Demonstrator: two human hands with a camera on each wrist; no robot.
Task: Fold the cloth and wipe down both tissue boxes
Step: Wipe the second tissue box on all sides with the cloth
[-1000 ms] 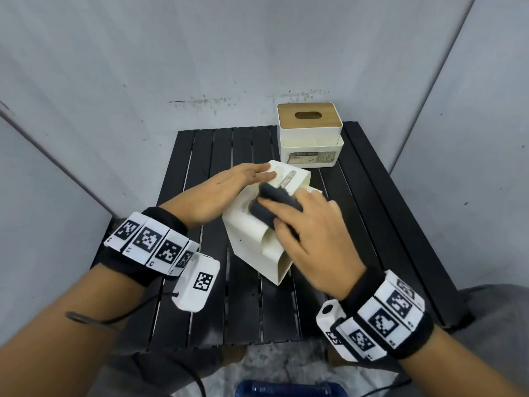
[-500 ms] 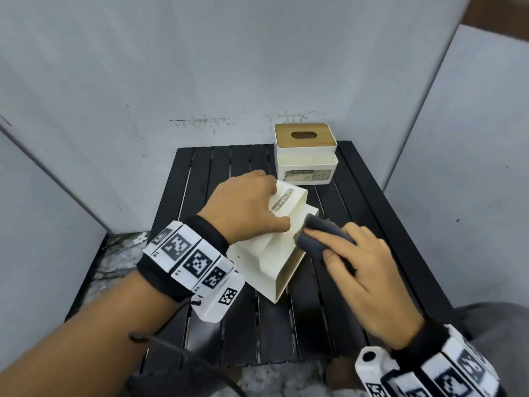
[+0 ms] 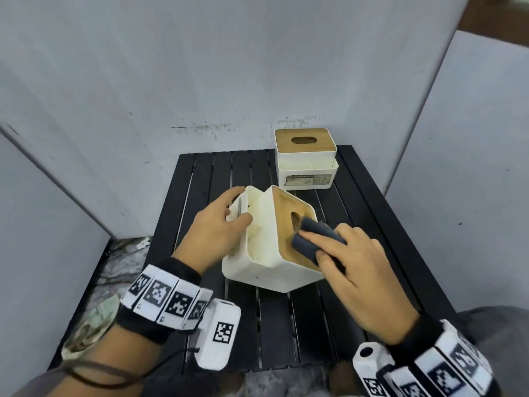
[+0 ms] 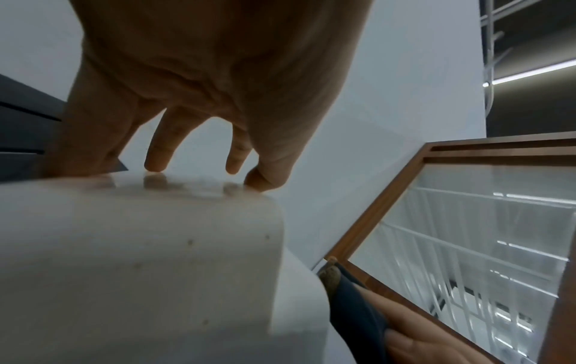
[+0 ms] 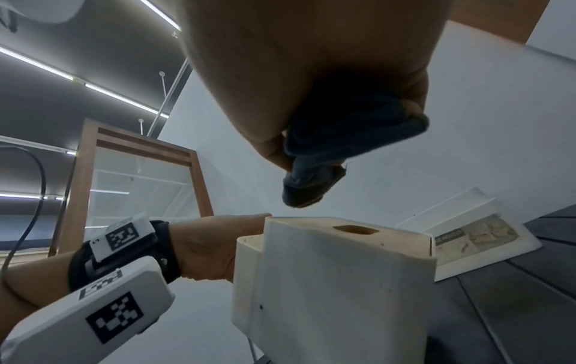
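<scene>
The near tissue box (image 3: 257,270), white with a wooden lid (image 3: 286,222), stands tilted on the black slatted table (image 3: 286,328). My left hand (image 3: 237,209) grips the rim of its open front compartment, fingers curled over the wall; the left wrist view shows those fingertips (image 4: 156,165) on the white box (image 4: 140,246). My right hand (image 3: 317,247) pinches the folded dark grey cloth (image 3: 315,239) over the lid beside the slot; I cannot tell whether it touches. The right wrist view shows the cloth (image 5: 343,147) held between thumb and fingers above the box (image 5: 336,271). The second tissue box (image 3: 306,161) stands upright at the back.
Grey partition walls (image 3: 257,67) close in the table at the back and on both sides. Crumpled paper (image 3: 91,328) lies on the floor left of the table. A wood-framed glass panel (image 4: 467,246) shows in the wrist views.
The near box has been turned so that its wooden lid now faces up and right. My right hand has carried the cloth from the box's white side to the lid. My left hand regripped the compartment rim.
</scene>
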